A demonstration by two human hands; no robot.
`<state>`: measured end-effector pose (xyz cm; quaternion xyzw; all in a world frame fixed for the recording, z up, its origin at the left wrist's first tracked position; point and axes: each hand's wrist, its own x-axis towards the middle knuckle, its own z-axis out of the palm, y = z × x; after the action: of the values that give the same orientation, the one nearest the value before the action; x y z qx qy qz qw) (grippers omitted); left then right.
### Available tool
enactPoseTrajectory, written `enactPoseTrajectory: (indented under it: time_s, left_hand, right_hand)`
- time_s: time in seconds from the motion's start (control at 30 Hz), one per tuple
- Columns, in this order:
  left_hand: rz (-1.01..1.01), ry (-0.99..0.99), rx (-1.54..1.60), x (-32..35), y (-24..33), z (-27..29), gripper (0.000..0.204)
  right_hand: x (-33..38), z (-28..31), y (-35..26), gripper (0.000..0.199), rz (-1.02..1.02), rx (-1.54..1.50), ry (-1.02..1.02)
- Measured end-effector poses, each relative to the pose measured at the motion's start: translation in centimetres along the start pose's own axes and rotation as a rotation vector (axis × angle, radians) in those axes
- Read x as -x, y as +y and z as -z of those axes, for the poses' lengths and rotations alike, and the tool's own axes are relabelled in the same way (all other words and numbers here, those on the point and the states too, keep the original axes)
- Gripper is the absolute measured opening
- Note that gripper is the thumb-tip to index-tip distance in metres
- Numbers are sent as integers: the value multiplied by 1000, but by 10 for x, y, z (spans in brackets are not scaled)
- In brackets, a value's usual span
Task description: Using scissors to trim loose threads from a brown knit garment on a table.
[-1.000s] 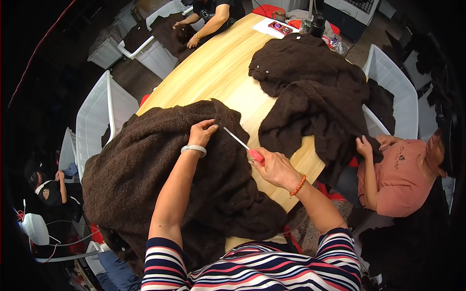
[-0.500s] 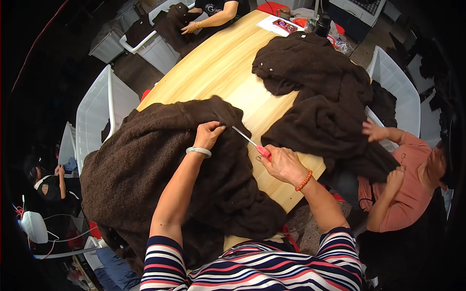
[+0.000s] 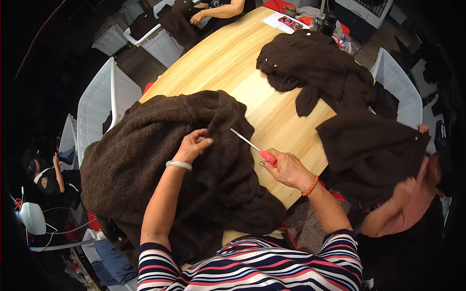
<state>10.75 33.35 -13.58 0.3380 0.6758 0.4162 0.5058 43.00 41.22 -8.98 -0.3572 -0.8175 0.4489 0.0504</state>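
Over nubbly, rumpled dark-brown fabric (image 3: 145,150), the left hand (image 3: 192,146) curves with thumb and forefinger parted, while the right hand (image 3: 290,170) grips a slender straight-shafted tool (image 3: 268,157).

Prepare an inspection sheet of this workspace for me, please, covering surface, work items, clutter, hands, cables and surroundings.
Surface: pale wood-grain table, partly covered by brown fabric.
Work items: brown fabric piece bunched before the person; tool with red handle and slim metal shaft.
Clutter: second brown pile; toward the far end, small red packet and dark bottle.
Hands: right hand holds the tool; left hand is over the fabric piece, contact unclear.
Cables: thin cords near a white device, far left.
Surroundings: white bins on both sides; co-worker at right handling brown fabric.
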Motion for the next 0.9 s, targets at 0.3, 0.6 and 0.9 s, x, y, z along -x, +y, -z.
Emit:
enactPoseTrajectory:
  time_s: [0.3,0.6,0.9]
  left_hand:
    - [-8,222,79,23,-27,-26,17]
    - [-154,250,170,40,-59,-31,31]
    - [-325,233,-40,162,-31,-67,37]
  right_hand:
    - [21,-20,-33,33,84,267,-132]
    - [35,-27,-52,32,152,227,-324]
    - [28,-47,-57,36,185,-63,-92]
